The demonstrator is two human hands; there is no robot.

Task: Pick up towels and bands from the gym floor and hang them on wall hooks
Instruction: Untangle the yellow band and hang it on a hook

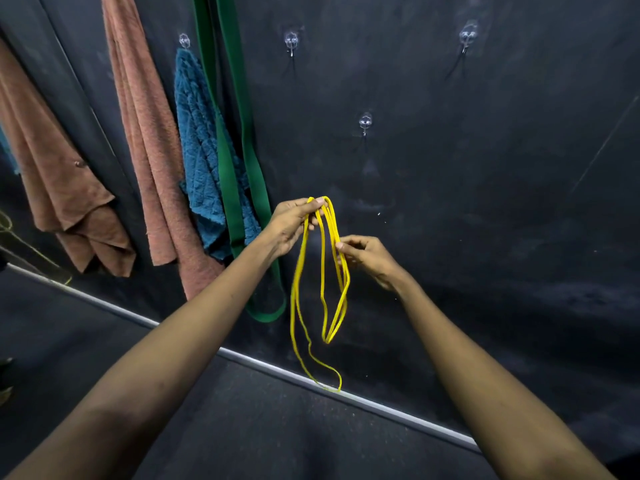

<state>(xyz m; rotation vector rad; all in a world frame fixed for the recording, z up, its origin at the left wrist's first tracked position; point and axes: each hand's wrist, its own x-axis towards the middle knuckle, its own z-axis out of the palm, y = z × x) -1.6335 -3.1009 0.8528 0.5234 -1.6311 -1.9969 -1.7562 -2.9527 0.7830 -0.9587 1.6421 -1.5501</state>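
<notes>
A thin yellow band (323, 271) hangs in several loops in front of the black wall. My left hand (294, 225) pinches the top of its loops. My right hand (363, 256) pinches one strand on the right side, a little lower. The lowest loop dangles close to the metal strip at the wall's foot. A bare clear hook (365, 122) sits on the wall above my hands. Two more bare hooks (291, 41) (468, 35) are higher up. A wide green band (239, 161), a blue towel (202, 154) and a pink towel (145, 140) hang at the left.
A brown towel (59, 174) hangs at the far left. A metal strip (263, 367) runs along the base of the wall above the dark gym floor (242, 427). A shoe tip shows at the left edge (5, 386).
</notes>
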